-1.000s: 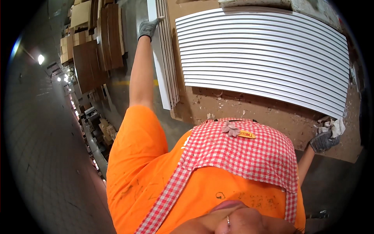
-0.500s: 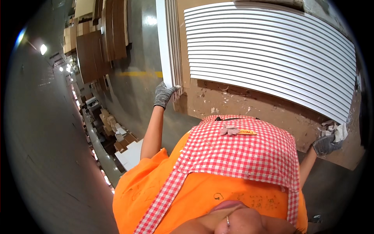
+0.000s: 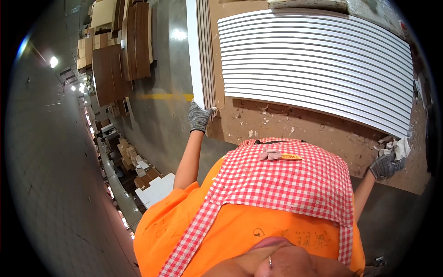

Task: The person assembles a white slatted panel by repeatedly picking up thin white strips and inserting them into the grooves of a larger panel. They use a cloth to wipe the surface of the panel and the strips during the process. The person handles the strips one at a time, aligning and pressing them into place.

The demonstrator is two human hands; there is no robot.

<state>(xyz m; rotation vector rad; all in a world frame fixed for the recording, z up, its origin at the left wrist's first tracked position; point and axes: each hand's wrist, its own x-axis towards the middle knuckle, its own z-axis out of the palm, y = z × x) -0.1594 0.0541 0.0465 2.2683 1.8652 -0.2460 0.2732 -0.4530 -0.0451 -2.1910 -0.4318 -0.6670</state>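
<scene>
My left hand [image 3: 199, 118], in a grey knit glove, grips the near end of a stack of long, narrow, white-faced boards [image 3: 195, 60] at the table's left edge. The thumb lies across the board ends, and the fingers are partly hidden. At the table's right corner my gloved right hand [image 3: 386, 166] is closed around a crumpled white rag or paper [image 3: 402, 149]. Between my hands, many long white strips [image 3: 314, 64] lie side by side in a wide row. The right hand is just below their near right corner.
The brown, paint-flecked tabletop [image 3: 295, 121] runs along my front. A wrapped block [image 3: 309, 4] lies beyond the strips. Stacks of brown panels [image 3: 108, 74] stand on the grey floor to the left, past a yellow line [image 3: 166, 97]. White sheets [image 3: 157, 190] lie lower left.
The view has shifted slightly, and both hands appear a little displaced in it. Each keeps its hold, the left on the boards and the right on the crumpled rag or paper.
</scene>
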